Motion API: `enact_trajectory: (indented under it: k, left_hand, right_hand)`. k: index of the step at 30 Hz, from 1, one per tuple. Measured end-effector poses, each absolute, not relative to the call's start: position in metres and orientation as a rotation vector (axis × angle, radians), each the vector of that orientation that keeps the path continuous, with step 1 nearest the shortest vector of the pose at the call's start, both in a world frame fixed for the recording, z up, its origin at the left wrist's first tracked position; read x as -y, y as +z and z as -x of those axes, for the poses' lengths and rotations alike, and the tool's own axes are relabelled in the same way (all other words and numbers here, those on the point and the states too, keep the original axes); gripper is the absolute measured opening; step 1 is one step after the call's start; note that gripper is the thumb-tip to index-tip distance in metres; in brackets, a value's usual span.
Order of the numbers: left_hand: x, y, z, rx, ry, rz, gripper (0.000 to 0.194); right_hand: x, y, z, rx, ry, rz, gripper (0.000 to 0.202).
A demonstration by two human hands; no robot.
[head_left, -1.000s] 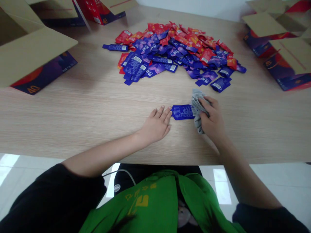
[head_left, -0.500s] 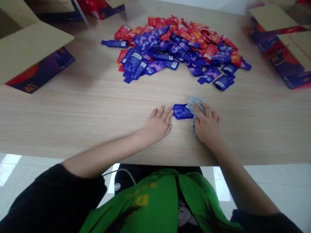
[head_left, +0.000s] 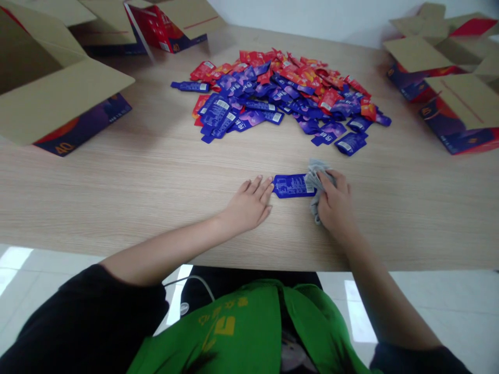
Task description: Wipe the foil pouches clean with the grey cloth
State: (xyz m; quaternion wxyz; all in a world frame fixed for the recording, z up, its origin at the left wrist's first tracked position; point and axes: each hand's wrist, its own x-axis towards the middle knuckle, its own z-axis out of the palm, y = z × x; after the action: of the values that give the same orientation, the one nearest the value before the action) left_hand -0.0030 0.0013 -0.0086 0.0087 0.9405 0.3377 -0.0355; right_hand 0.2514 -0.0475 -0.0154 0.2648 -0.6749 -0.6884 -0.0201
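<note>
A blue sachet [head_left: 290, 186] with white print lies flat on the table, its long side running left to right. My left hand [head_left: 249, 204] lies flat with fingers stretched out, the fingertips touching the sachet's left end. A grey cloth [head_left: 316, 175] is gripped in my right hand [head_left: 338, 203]; it covers the sachet's right end. Behind them spreads a heap of sachets, with blue sachets [head_left: 249, 104] toward the front and red sachets [head_left: 307, 72] mostly at the back.
Open cardboard boxes stand on both sides: a near-left box [head_left: 83, 124], a back-left box [head_left: 167, 31], and on the right a front box [head_left: 460, 124] and a rear box [head_left: 415, 78]. The wooden table's near edge [head_left: 253, 266] runs in front of my body.
The cloth in my right hand has shifted slightly right along the sachet, showing more of its print. My left hand stays at the left end. The view has tilted up a little.
</note>
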Motion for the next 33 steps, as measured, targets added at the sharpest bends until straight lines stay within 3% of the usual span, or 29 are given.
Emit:
enact_trajectory:
  k: [4,8,17,23,28,33]
  left_hand:
    - [-0.001,-0.009,0.004,-1.053,-0.061,-2.938,0.061]
    - [-0.001,-0.008,0.004,-1.045,-0.060,-2.927,0.061]
    - [0.002,-0.005,0.001,-1.059,-0.110,-2.896,0.062]
    - [0.002,-0.006,0.001,-1.050,-0.054,-2.919,0.061]
    - [0.002,-0.005,0.001,-1.046,0.002,-2.919,0.057]
    - [0.003,-0.001,0.000,-1.048,-0.054,-2.909,0.059]
  right_hand:
    - [0.032,-0.005,-0.216,2.006,-0.022,1.683,0.060]
    - [0.031,-0.007,-0.193,2.164,0.006,1.824,0.055]
    - [0.054,-0.024,-0.250,1.758,-0.081,1.946,0.053]
    - [0.046,-0.008,-0.210,1.835,-0.033,1.766,0.055]
    - [0.041,-0.002,-0.170,2.124,0.001,1.982,0.056]
    - [0.052,-0.006,-0.191,2.081,-0.056,2.057,0.056]
